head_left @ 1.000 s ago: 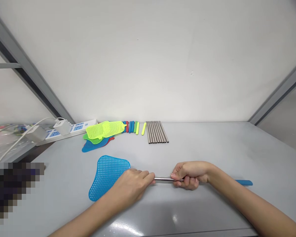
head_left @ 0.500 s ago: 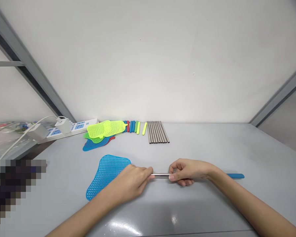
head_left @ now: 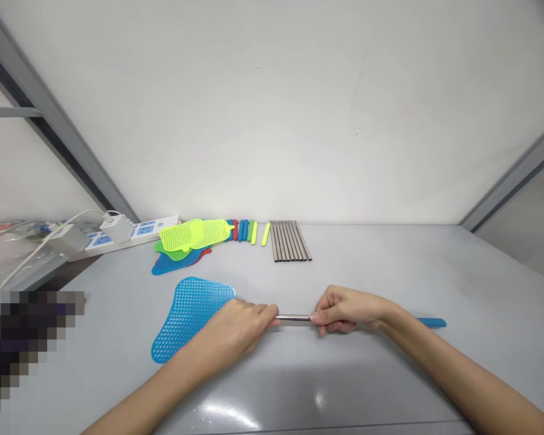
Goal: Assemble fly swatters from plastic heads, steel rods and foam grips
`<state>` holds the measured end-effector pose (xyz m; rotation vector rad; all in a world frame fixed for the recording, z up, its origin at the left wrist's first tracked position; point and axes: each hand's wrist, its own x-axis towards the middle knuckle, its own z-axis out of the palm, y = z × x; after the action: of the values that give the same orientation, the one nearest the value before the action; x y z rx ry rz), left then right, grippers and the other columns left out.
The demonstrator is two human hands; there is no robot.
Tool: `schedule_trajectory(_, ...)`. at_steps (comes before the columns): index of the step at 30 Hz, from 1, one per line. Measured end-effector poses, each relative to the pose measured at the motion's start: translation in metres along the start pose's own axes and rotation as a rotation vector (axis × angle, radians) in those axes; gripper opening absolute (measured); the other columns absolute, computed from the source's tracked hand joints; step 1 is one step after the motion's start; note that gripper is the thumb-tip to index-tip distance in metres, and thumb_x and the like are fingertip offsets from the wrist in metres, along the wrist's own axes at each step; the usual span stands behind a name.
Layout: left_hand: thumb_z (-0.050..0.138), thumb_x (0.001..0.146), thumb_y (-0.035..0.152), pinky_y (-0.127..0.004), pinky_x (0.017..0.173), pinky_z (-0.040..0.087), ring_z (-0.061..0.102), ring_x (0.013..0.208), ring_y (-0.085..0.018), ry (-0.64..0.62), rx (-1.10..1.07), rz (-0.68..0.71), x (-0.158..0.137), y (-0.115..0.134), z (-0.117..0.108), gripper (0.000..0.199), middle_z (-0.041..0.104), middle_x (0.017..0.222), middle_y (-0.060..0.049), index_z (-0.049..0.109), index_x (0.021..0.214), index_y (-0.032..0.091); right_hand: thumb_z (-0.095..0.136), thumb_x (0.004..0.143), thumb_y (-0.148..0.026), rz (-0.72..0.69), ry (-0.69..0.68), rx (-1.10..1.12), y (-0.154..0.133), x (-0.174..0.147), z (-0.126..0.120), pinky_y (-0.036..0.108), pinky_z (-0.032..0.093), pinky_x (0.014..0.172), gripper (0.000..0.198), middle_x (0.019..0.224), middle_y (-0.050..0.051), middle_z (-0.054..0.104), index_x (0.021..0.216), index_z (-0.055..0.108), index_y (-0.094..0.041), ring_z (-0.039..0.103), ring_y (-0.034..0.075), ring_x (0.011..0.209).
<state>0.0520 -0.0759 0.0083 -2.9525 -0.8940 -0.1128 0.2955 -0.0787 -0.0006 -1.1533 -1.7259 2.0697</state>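
A fly swatter lies lengthwise between my two hands, just above the grey table. Its perforated blue head (head_left: 193, 311) is at the left, partly covered by my left hand (head_left: 247, 323). That hand is closed around the neck, where the head meets the metal rod (head_left: 294, 318). My right hand (head_left: 344, 309) grips the rod farther right, thumb and fingers pinched on it. A short stretch of bare rod with a joint line shows between the hands. Past my right wrist, the blue handle (head_left: 432, 322) sticks out; its inner end is hidden behind the wrist.
Yellow-green swatter heads (head_left: 194, 234) lie over green, blue and red ones at the back left. Coloured handles (head_left: 245, 231) and a row of metal rods (head_left: 291, 241) are beside them. A power strip (head_left: 152, 228) with white chargers stands at the far left.
My left hand and the blue swatter head have shifted slightly left and up. The fingers of my right hand have curled in more tightly around the rod.
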Motion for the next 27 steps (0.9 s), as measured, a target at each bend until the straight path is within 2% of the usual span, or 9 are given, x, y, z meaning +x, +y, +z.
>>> schedule_trajectory(8, 0.032, 0.088, 0.026, -0.027, 0.043, 0.022, 0.048, 0.044, -0.011, 0.074, 0.108, 0.07, -0.001, 0.01, 0.002, 0.022, 0.053, 0.056, 0.002, 0.044, 0.071, 0.018, 0.053, 0.077, -0.039, 0.212, -0.25, 0.256, 0.003, 0.005, 0.001, 0.014, 0.009, 0.029, 0.031, 0.042, -0.01, 0.023, 0.063, 0.047, -0.012, 0.014, 0.001, 0.034)
schedule_trajectory(13, 0.034, 0.088, 0.025, -0.026, 0.043, 0.023, 0.05, 0.046, -0.013, 0.138, 0.214, 0.121, 0.002, 0.015, 0.007, 0.019, 0.053, 0.057, 0.002, 0.044, 0.073, 0.018, 0.045, 0.082, -0.035, 0.27, -0.326, 0.334, 0.005, 0.007, 0.002, 0.013, 0.01, 0.026, 0.029, 0.041, -0.01, 0.021, 0.063, 0.043, -0.013, 0.012, 0.002, 0.032)
schedule_trajectory(16, 0.034, 0.088, 0.026, -0.026, 0.044, 0.022, 0.049, 0.046, -0.013, 0.136, 0.2, 0.119, 0.003, 0.016, 0.008, 0.019, 0.054, 0.057, 0.002, 0.043, 0.073, 0.018, 0.043, 0.082, -0.034, 0.279, -0.318, 0.343, 0.006, 0.007, 0.003, 0.013, 0.009, 0.026, 0.028, 0.041, -0.01, 0.02, 0.063, 0.043, -0.014, 0.011, 0.002, 0.032)
schedule_trajectory(21, 0.035, 0.087, 0.025, -0.026, 0.044, 0.019, 0.05, 0.047, -0.012, 0.035, 0.118, 0.095, 0.006, 0.014, 0.004, 0.018, 0.057, 0.061, 0.001, 0.044, 0.074, 0.017, 0.042, 0.081, -0.035, 0.263, -0.261, 0.294, 0.006, 0.007, 0.006, 0.014, 0.009, 0.026, 0.03, 0.041, -0.009, 0.023, 0.062, 0.047, -0.013, 0.013, 0.002, 0.031)
schedule_trajectory(27, 0.025, 0.09, 0.03, -0.025, 0.046, 0.022, 0.051, 0.05, -0.012, -0.045, -0.079, 0.045, 0.006, 0.007, 0.005, 0.028, 0.057, 0.063, 0.002, 0.042, 0.071, 0.018, 0.049, 0.078, -0.042, 0.098, -0.095, 0.101, 0.002, 0.008, 0.015, 0.014, 0.019, 0.031, 0.034, 0.044, -0.006, 0.038, 0.075, 0.057, -0.01, 0.029, 0.002, 0.034)
